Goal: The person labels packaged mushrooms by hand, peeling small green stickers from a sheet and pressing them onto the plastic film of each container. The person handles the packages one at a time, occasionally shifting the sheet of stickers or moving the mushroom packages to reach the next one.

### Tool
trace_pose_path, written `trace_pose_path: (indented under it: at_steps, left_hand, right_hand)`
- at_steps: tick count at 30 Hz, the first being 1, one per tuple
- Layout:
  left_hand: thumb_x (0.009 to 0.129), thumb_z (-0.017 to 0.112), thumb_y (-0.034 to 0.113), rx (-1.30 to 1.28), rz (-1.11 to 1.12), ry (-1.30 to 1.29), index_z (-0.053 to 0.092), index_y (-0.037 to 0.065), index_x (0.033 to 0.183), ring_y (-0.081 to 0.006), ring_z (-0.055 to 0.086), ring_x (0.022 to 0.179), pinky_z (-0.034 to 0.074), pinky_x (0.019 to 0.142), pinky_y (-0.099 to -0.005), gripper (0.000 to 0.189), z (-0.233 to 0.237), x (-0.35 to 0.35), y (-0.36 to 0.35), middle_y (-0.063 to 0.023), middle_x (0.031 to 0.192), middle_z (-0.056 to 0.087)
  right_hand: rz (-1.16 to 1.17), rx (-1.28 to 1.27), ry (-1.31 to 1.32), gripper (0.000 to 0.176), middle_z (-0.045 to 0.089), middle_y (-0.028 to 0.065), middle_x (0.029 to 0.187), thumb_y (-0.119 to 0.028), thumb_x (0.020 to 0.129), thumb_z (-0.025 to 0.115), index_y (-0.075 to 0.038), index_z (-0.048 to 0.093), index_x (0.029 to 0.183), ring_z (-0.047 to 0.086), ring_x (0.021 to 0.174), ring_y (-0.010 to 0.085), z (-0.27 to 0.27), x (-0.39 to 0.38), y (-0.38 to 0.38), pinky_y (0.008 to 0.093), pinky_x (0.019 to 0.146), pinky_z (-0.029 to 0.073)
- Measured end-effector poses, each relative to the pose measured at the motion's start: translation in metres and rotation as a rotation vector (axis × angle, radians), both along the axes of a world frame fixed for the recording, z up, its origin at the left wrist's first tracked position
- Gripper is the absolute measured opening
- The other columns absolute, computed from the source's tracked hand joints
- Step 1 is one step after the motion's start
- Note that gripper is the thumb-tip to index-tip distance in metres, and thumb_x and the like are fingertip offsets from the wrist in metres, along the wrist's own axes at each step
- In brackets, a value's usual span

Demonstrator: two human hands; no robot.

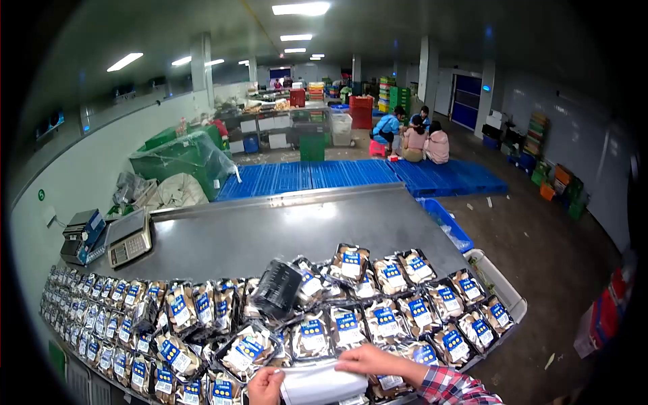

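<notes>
At the bottom centre, a white sheet is stretched between my two hands, over the near edge of the packs. My left hand pinches its left edge. My right hand, in a plaid sleeve, pinches its upper right corner. Just beyond lie film-wrapped black trays with blue and white labels, among them a tilted pack and a pack beside it. An overturned black tray rests on other packs, its underside up. Rows of similar packs spread far to the left.
A metal table holds a scale at its left. Blue pallets lie beyond it, with several people sitting behind. A blue crate and a pale bin stand at the right edge.
</notes>
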State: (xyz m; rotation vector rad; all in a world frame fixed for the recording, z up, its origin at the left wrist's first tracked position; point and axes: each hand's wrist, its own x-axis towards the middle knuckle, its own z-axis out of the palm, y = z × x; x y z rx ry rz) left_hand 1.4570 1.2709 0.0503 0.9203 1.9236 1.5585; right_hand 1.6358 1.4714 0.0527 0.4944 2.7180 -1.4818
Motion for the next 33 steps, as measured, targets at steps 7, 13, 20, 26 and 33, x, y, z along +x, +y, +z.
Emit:
trace_pose_path:
  at_steps: [7,13,20,26,33]
  left_hand:
    - [0.083,0.054,0.002,0.258,-0.027,0.147,0.057,-0.003,0.095,-0.0117,0.055,0.075,0.043,0.071,-0.0223,0.013,0.016,-0.013,0.023,-0.0061,0.082,0.06]
    - [0.09,0.048,0.011,0.208,-0.304,-0.283,0.051,-0.003,0.103,-0.0126,0.055,0.086,0.043,0.08,-0.0252,0.02,0.031,0.028,0.033,-0.008,0.092,0.058]
    - [0.091,0.049,0.021,0.118,-0.17,-0.635,0.057,-0.002,0.101,-0.0081,0.056,0.078,0.044,0.07,-0.021,0.026,-0.034,0.035,0.029,-0.0048,0.091,0.062]
    - [0.09,0.05,0.014,0.087,-0.222,-0.586,0.054,-0.004,0.109,-0.0096,0.056,0.086,0.044,0.076,-0.0231,0.027,-0.028,0.022,0.006,-0.0064,0.098,0.061]
    - [0.089,0.051,0.018,0.062,-0.247,-0.625,0.057,-0.004,0.105,-0.0085,0.057,0.081,0.045,0.07,-0.0218,0.027,-0.013,0.026,-0.003,-0.005,0.094,0.062]
  right_hand:
    - [-0.377,0.071,0.402,0.019,0.061,0.0084,0.091,-0.009,0.08,0.057,-0.004,0.061,0.098,0.058,0.081,0.0187,0.017,0.03,0.008,0.0288,0.071,0.047]
    - [-0.586,0.823,0.819,0.028,0.056,0.0111,0.087,0.004,0.068,0.06,-0.004,0.062,0.094,0.055,0.073,0.025,0.041,0.019,-0.011,0.0332,0.061,0.046]
    - [-0.221,0.242,0.53,0.033,0.057,0.0128,0.096,-0.013,0.071,0.068,0.0,0.056,0.099,0.055,0.084,0.0291,0.003,-0.008,-0.064,0.0347,0.074,0.046]
    - [-0.127,0.413,0.628,0.029,0.055,0.0105,0.093,-0.005,0.072,0.066,-0.002,0.056,0.099,0.053,0.082,0.0264,0.011,-0.026,-0.056,0.0348,0.071,0.043]
    - [0.104,0.391,0.625,0.03,0.053,0.0103,0.089,-0.006,0.068,0.068,-0.002,0.055,0.096,0.051,0.081,0.0269,-0.004,-0.042,-0.06,0.0335,0.069,0.044]
